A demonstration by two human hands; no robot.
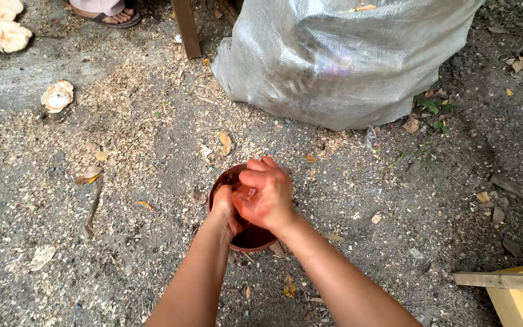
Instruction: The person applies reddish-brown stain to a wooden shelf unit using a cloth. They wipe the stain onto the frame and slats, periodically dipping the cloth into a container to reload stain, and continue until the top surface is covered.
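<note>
On sawdust-strewn ground [122, 121], near centre: small reddish-brown pot [246, 239], left hand [225, 206] gripping its rim, right hand [266, 197] fisted inside, pressing; filling unseen, progress unclear; woven sack [334, 60] beyond.

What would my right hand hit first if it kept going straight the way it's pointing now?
Probably the big silvery woven sack: the right hand points up-frame over the brown bowl, with only littered ground between, though depth is unclear.

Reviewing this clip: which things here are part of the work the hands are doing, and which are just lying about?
In use:
- brown bowl on the ground
- left hand gripping its rim
- right hand, reddish-stained, closed over the bowl

Lying about:
- large silver woven sack
- husk pieces
- dry leaves and sawdust
- yellow wooden frame
- another person's sandalled foot
</note>
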